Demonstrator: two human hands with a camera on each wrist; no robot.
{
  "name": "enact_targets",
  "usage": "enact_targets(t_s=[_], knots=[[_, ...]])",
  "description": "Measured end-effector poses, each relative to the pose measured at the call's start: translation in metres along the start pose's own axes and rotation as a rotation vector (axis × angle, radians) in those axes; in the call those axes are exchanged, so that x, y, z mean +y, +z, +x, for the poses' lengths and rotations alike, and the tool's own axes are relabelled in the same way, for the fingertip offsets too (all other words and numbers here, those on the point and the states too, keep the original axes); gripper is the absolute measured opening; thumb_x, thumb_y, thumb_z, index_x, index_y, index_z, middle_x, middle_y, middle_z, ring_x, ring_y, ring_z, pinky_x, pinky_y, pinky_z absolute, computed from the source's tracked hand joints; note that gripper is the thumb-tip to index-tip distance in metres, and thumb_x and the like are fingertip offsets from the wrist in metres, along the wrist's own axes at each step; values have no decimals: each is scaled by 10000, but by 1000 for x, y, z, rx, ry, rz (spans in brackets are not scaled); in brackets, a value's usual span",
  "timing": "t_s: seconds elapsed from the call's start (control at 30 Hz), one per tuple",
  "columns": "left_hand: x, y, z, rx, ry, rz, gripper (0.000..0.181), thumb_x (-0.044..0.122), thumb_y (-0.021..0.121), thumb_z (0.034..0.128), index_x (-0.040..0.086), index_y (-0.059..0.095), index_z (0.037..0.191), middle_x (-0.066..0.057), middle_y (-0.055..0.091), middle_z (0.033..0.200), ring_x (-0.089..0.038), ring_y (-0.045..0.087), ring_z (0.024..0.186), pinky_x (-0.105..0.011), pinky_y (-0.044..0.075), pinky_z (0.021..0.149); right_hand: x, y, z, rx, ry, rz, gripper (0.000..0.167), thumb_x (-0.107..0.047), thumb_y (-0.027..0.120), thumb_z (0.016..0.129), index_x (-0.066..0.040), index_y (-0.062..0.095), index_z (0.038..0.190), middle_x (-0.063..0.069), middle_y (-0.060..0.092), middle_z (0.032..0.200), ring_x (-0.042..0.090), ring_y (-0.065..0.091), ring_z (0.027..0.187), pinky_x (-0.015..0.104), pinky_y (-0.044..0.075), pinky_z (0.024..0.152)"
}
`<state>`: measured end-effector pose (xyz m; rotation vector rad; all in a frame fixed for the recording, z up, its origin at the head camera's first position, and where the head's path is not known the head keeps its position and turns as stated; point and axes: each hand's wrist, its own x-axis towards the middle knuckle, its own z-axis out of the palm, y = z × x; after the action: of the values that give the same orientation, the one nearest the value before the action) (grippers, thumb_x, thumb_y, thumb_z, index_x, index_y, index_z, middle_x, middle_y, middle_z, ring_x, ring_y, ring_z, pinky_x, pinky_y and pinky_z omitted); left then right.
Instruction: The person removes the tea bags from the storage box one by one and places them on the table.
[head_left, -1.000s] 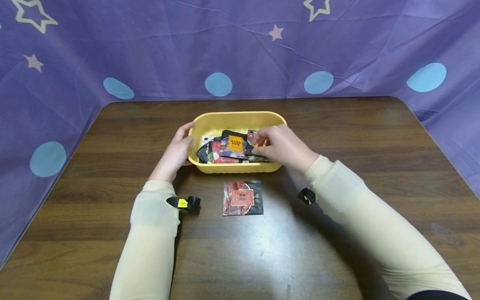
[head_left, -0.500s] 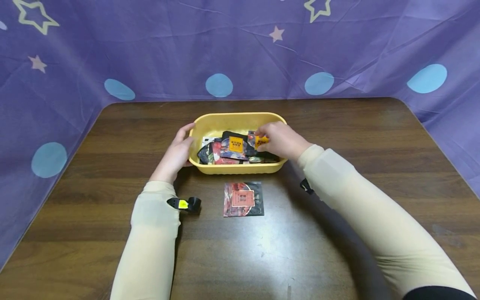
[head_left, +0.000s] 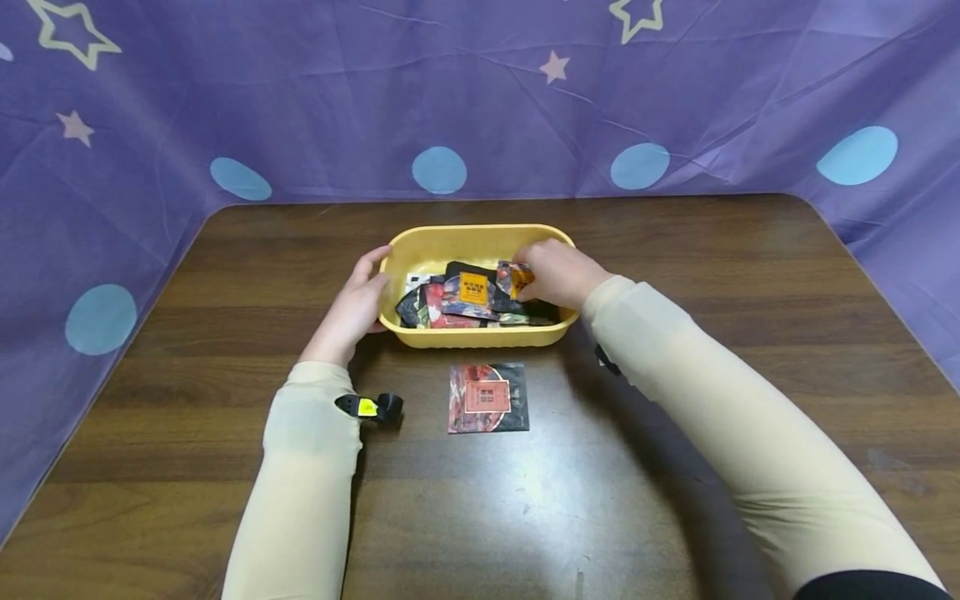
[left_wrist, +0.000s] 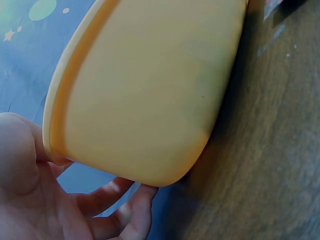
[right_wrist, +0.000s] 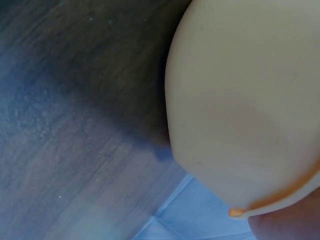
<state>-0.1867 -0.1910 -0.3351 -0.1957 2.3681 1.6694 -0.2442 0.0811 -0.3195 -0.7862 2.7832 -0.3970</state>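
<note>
A yellow basket (head_left: 480, 337) holds several overlapping packets, among them a packet with an orange label (head_left: 473, 289). At the basket's left end, my left hand (head_left: 348, 312) grips the rim; the left wrist view shows the thumb over the rim (left_wrist: 48, 115) and fingers (left_wrist: 107, 200) against the outer wall. My right hand (head_left: 558, 273) reaches over the right end and pinches a packet with an orange patch (head_left: 517, 279) inside. In the right wrist view the basket's outer wall (right_wrist: 245, 100) hides the fingertips.
A flat red and black packet (head_left: 488, 397) lies on the brown wooden table (head_left: 225, 333) in front of the basket. Behind the table hangs a purple cloth (head_left: 330, 92) with stars and blue dots.
My right hand has shifted slightly and turned over the packets at the basket's right end, with its forearm moving inward. My left hand stays on the basket.
</note>
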Motion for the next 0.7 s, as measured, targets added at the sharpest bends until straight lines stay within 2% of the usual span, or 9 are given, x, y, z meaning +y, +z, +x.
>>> enact_targets(t_s=[0.27,0.7], knots=[[0,1,1,9,10,7,546,203,247,1051,262,169,1588,-229,332,1522,-344,519,1128,-313,516,705,-1,-2,3,-41,28,-3,369,-175,793,834,-37,681,1158,105,711,1085,263,628,1017,401,496,970],[1,2,3,13,4,-2,544,206,250,1050,268,179,1586,-221,320,1536,-361,496,1173,-361,503,746,-4,-4,5,-104,78,-50,391,-199,776,855,-31,646,1183,124,698,1105,270,623,1041,403,492,981]])
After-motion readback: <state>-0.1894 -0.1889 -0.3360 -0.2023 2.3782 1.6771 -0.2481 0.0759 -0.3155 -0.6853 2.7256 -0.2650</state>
